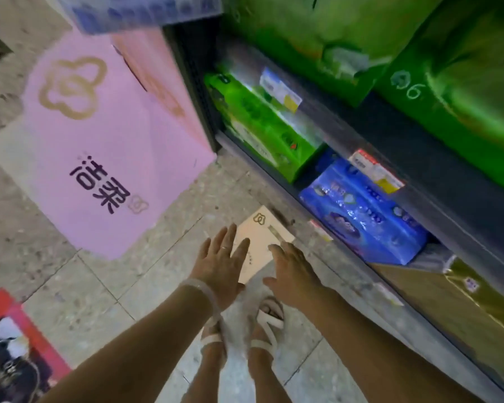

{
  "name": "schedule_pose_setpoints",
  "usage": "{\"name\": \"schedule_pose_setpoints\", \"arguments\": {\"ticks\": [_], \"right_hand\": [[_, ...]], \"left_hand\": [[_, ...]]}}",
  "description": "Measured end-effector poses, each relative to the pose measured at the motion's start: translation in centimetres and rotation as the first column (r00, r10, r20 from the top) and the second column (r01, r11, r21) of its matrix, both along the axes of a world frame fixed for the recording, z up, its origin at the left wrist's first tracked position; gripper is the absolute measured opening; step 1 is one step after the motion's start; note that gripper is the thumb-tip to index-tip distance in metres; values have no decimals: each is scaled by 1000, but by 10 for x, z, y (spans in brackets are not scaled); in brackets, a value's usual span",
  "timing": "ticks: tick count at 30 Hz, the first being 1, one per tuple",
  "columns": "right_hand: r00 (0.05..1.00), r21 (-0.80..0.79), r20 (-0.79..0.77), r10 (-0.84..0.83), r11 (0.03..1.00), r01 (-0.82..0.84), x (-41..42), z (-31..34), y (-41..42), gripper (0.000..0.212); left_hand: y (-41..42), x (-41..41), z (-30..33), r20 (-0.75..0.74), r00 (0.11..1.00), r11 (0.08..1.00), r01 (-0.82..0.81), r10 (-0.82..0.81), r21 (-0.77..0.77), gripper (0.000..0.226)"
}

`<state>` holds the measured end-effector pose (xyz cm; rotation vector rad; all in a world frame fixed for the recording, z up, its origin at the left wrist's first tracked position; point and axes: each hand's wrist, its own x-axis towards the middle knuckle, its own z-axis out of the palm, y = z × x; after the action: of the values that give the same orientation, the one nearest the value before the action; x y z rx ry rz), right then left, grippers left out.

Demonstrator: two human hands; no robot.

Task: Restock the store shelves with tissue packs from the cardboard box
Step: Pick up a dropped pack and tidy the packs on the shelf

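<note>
Now, head view: your left hand (pixel 220 258) and right hand (pixel 293 270) reach down, fingers spread, holding nothing, over a pale tissue pack (pixel 261 238) lying on the floor (pixel 70 301) beside the bottom shelf (pixel 346 248). Pickup step, likely; next, grip both sides.

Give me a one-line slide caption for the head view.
Both open hands, left hand and right hand, reach down toward a pale tissue pack on the floor beside the stocked shelf.

Tiled floor (pixel 70 309) w/ pink box (pixel 99 158), pale tissue pack (pixel 262 242), red box (pixel 15 350) lying on it.
</note>
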<state>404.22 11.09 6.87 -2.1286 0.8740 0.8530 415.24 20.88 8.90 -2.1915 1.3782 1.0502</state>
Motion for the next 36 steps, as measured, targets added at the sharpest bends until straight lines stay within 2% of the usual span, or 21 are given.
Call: {"name": "schedule_pose_setpoints", "arguments": {"ticks": [5, 8, 11, 14, 16, 18, 20, 25, 27, 28, 31, 34, 36], "right_hand": [[992, 79, -74, -101, 991, 107, 11, -103, 7, 66], [974, 122, -126, -187, 972, 203, 15, -159, 11, 74], [969, 92, -160, -187, 975, 203, 20, -211, 7, 89], [977, -4, -157, -145, 989, 146, 28, -253, -11, 106], [989, -77, -149, -1, 997, -10, 36, -274, -27, 116], [943, -168, -156, 293, 933, -318, 49, -291, -40, 125], [830, -221, -165, 533, 800, -557, 70, -306, -46, 133], [583, -218, -183, 792, 545, -809, 126, -341, -33, 143], [497, -192, -205, 843, 464, -865, 134, -353, -22, 137], [482, -161, -211, 850, 456, -875, 135, -357, -18, 129], [535, -67, -244, 809, 536, -841, 145, -358, -19, 102], [587, -85, -246, 771, 586, -806, 152, -354, -20, 77], [676, -81, -218, 704, 677, -732, 152, -353, -20, 64]], "left_hand": [[4, 20, -100, -34, 999, 998, -7, 9, 57, 87], [19, 29, -153, -59, 998, 996, -11, 16, 92, 87], [40, 38, -201, -78, 996, 990, -21, 32, 139, 87], [60, 41, -241, -93, 992, 979, -66, 85, 192, 87], [69, 39, -262, -101, 987, 975, -103, 125, 199, 88], [76, 36, -278, -100, 978, 968, -161, 182, 190, 89], [79, 35, -291, -103, 961, 957, -238, 257, 169, 89], [74, 39, -318, -95, 928, 930, -350, 360, 111, 93], [69, 42, -325, -94, 908, 912, -403, 409, 80, 93], [67, 42, -327, -97, 896, 901, -429, 433, 61, 93], [68, 44, -333, -106, 869, 875, -484, 482, 15, 91], [78, 42, -335, -112, 856, 861, -508, 505, -3, 89], [86, 40, -334, -115, 850, 855, -518, 514, -7, 89]]}}
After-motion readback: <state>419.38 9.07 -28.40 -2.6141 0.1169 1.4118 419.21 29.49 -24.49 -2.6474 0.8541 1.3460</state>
